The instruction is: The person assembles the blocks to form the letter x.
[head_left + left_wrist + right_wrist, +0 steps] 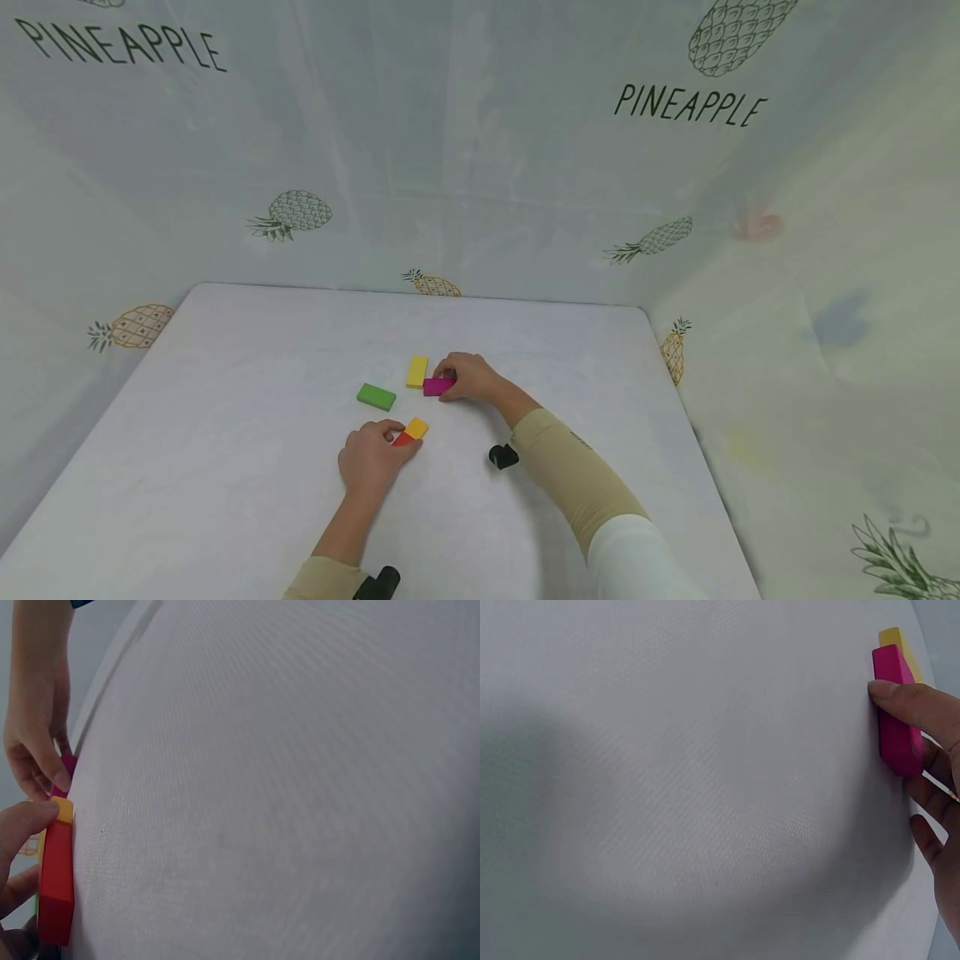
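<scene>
My left hand point(371, 460) holds a red block point(56, 870) between thumb and fingers, low over the white table. An orange-yellow block point(417, 428) sits against the red block's far end, and the thumb tip reaches onto it in the left wrist view. Further off, my right hand point(472, 378) pinches a magenta block point(897, 739), thumb on its near side and fingers behind. Close to the magenta block's left end lies a yellow block point(417, 372). A green block point(376, 397) rests on the table between the left hand and the yellow block.
The white table point(247, 375) ends at a far edge before a hanging pineapple-print curtain point(480, 150). A black wrist device point(503, 456) shows beside the right forearm, and another black device point(378, 583) at the left wrist.
</scene>
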`<action>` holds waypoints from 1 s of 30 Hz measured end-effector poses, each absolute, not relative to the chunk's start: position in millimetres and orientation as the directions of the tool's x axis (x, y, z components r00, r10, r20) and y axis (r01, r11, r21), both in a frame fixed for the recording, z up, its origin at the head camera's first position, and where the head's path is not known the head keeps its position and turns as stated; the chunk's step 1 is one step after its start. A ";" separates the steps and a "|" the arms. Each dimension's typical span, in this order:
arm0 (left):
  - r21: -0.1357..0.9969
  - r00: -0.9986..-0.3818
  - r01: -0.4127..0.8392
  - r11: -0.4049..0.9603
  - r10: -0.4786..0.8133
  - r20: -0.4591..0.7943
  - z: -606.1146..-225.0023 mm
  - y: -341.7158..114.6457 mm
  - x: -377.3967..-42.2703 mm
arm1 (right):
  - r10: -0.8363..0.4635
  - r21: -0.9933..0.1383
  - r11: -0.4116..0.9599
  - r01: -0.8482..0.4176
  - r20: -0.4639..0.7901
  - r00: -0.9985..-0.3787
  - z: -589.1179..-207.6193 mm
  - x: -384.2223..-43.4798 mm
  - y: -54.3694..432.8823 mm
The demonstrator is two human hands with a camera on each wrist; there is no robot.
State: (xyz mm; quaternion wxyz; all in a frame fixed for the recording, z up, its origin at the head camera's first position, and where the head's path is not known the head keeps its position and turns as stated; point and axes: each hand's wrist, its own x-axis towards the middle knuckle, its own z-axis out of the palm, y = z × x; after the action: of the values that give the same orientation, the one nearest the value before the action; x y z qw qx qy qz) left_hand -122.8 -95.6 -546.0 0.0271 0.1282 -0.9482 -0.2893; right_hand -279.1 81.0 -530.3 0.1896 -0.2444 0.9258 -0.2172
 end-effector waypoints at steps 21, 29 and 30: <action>0.577 -0.965 -0.235 0.783 -0.261 -0.038 -545.0 -96.7 -122.3 | -0.545 -0.554 0.756 -0.348 -0.240 -0.803 -525.4 -276.4 84.0; 0.583 -0.965 -0.233 0.779 -0.261 -0.036 -545.8 -96.6 -122.4 | -0.572 -0.568 0.734 -0.373 -0.220 -0.790 -523.7 -275.6 86.1; 0.583 -0.965 -0.233 0.778 -0.262 -0.036 -546.0 -96.8 -122.5 | -0.574 -0.572 0.730 -0.373 -0.219 -0.789 -523.4 -275.5 86.3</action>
State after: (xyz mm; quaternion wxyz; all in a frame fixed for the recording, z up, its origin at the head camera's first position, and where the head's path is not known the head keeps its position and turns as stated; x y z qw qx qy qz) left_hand -122.5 -96.8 -546.0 0.0236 0.1310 -0.9427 -0.3060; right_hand -275.5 86.3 -523.4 0.1943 -0.2603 0.9096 -0.2589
